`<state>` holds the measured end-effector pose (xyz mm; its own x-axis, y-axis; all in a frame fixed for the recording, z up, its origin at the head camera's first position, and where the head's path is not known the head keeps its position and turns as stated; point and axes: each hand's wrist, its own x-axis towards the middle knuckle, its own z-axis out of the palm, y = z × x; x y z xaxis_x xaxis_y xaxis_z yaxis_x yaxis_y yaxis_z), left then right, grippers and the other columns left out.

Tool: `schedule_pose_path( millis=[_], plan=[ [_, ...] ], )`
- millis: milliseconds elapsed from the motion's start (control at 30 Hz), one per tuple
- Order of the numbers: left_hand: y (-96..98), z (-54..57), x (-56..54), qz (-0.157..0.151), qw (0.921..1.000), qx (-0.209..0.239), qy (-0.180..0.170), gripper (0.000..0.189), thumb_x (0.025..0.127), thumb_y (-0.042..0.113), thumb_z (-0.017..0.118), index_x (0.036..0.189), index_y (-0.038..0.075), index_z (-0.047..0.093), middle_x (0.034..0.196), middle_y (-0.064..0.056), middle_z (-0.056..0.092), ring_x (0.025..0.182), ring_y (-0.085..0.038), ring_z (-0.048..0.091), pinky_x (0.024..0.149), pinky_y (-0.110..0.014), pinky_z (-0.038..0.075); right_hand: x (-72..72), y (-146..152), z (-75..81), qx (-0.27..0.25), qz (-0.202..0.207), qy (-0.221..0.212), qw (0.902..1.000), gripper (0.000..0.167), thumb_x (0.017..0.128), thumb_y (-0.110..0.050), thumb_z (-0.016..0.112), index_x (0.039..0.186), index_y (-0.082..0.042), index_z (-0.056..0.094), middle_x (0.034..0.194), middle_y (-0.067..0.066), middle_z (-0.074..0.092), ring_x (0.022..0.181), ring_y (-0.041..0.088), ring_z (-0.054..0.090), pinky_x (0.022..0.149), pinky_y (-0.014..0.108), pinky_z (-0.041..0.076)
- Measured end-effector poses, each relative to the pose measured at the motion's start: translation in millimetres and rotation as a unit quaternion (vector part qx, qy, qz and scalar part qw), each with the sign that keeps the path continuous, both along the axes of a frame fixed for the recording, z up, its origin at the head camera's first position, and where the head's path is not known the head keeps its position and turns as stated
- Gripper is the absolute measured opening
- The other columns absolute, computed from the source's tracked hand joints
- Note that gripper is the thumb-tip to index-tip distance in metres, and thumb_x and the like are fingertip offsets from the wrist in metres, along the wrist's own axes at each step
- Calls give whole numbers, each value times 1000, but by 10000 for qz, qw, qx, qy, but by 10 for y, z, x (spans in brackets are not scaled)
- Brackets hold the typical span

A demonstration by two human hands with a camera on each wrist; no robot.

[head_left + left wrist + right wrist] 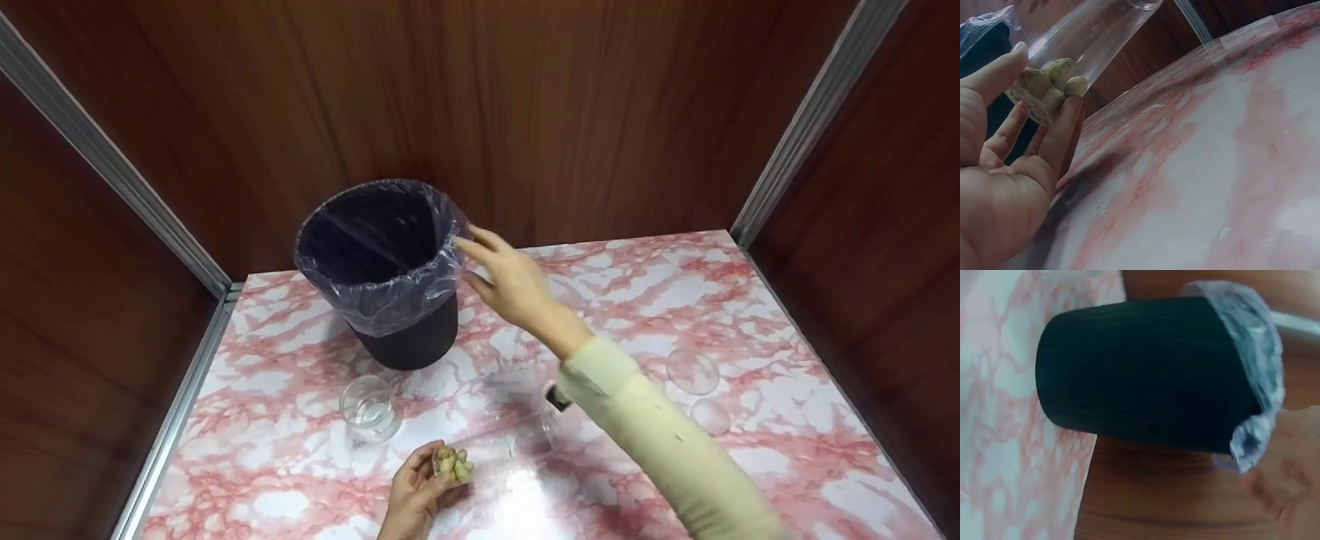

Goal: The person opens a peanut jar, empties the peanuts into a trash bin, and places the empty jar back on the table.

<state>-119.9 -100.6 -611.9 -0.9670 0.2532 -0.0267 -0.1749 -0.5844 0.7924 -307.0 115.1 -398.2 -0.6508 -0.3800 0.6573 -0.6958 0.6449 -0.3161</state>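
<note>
My left hand (417, 487) grips one end of a clear cylindrical container (1103, 34), tilted above the table. Inside, by my fingers, lie several yellowish-green lumps (1053, 81) whose kind I cannot tell; they also show in the head view. A black trash bin (409, 341) stands upright at the back left, lined with a translucent purple bag (382, 309) folded over its rim. My right hand (514, 281) is at the bin's right side, fingers extended beside the bag's edge. Whether the fingertips touch the bag I cannot tell; the right wrist view is blurred.
A clear glass jar (371, 409) stands in front of the bin. Two clear round pieces, one larger disc (691, 372) and one smaller disc (709, 416), lie right of my sleeve (660, 442). Wooden panels (600, 112) enclose the pink-and-white marbled table (277, 450).
</note>
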Motion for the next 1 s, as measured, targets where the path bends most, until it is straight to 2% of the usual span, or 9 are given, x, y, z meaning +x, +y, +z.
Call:
schedule_pose_path(
  millis=[67, 233, 467, 567, 633, 733, 833, 933, 1000],
  plan=[
    [-21, -21, 14, -94, 9999, 68, 95, 41, 90, -12, 56, 128, 2, 50, 125, -12, 51, 115, -27, 57, 95, -44, 48, -65, -137, 42, 354, 48, 105, 9993, 46, 91, -16, 69, 136, -17, 59, 143, 13, 49, 94, 28, 67, 68, 40, 55],
    [-46, -34, 28, -143, 9998, -24, -133, 42, 91, -9, 57, 131, -1, 47, 126, -12, 50, 113, -27, 57, 94, -48, 49, -191, -304, 37, 971, 390, 170, 9944, 37, 92, -10, 67, 128, -17, 66, 139, 7, 54, 105, 26, 65, 79, 39, 56],
    [-135, -36, 89, -108, 9990, -151, -397, 45, 92, -5, 59, 134, -5, 42, 125, -13, 51, 111, -28, 58, 95, -49, 48, -293, -319, -80, 971, 809, 683, 9896, 28, 89, -4, 69, 115, -12, 72, 120, 8, 67, 101, 23, 67, 84, 36, 55],
    [-196, 0, 118, -3, 9994, -150, -313, 43, 92, -6, 59, 132, -3, 44, 123, -12, 51, 110, -28, 58, 94, -52, 47, -303, -329, -96, 910, 902, 799, 9885, 26, 90, -3, 68, 115, -10, 72, 119, 8, 67, 103, 22, 66, 86, 34, 54],
    [-244, 49, 142, 149, 9997, -185, -105, 40, 91, -8, 58, 129, 1, 48, 122, -10, 51, 109, -25, 58, 93, -49, 49, -305, -333, -104, 870, 901, 831, 9886, 26, 90, -3, 67, 115, -9, 72, 120, 8, 67, 104, 21, 66, 87, 33, 54],
    [-334, 184, 164, 378, 9984, -173, 383, 40, 90, -12, 57, 125, 6, 54, 120, -9, 51, 107, -21, 58, 90, -43, 52, -299, -332, -107, 810, 864, 860, 9892, 27, 90, -1, 67, 115, -9, 71, 120, 7, 67, 104, 22, 65, 88, 33, 53],
    [-441, 399, 163, 620, 9940, -178, 888, 44, 88, -16, 54, 123, 9, 57, 118, -10, 52, 104, -20, 60, 88, -38, 54, -297, -334, -107, 765, 804, 872, 9900, 30, 89, 0, 67, 117, -10, 71, 122, 7, 66, 102, 24, 66, 87, 34, 53],
    [-546, 689, 160, 1028, 9886, -378, 1037, 46, 87, -19, 53, 123, 8, 57, 117, -10, 53, 101, -21, 62, 87, -37, 54, -298, -342, -115, 737, 741, 901, 9904, 32, 88, 1, 67, 118, -12, 71, 123, 6, 66, 100, 25, 66, 85, 35, 54],
    [-597, 904, 153, 1508, 9811, -677, 1010, 46, 85, -21, 53, 122, 5, 57, 115, -11, 54, 99, -21, 62, 86, -38, 54, -297, -350, -128, 722, 677, 946, 9906, 32, 89, 0, 67, 118, -13, 71, 123, 5, 66, 97, 26, 66, 84, 35, 54]
  ],
)
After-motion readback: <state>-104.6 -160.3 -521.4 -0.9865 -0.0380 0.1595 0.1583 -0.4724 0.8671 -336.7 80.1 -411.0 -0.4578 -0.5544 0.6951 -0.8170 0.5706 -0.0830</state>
